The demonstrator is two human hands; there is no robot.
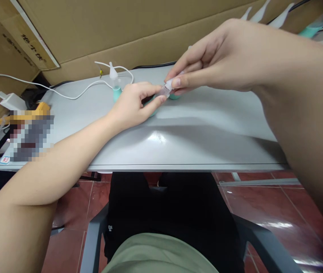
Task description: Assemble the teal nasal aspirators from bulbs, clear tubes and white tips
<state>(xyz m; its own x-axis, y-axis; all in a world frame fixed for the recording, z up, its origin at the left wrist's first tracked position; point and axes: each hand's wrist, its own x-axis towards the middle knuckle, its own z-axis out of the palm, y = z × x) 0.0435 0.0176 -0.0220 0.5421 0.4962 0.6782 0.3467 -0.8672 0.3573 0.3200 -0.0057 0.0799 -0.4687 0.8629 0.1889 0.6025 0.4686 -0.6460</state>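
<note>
Over the grey-white table (206, 151), both my hands meet on a small nasal aspirator (165, 89) with a clear neck, held tilted. My left hand (134, 104) is closed around its teal bulb end, mostly covered by the fingers. My right hand (209, 66) pinches the white tip at its upper end; much of the tip is hidden. Just left of my left hand stands another aspirator (116, 93), upright, with a teal base and white pointed tip. Part of a further teal base (174, 97) shows beneath my right fingers.
Several white tips (260, 12) and a teal part (310, 32) show behind my right forearm. A white cable (73, 98) runs from a white charger (13, 101) at left, near a yellow object (43, 108) and a blurred-out item. Cardboard (107, 30) walls the back.
</note>
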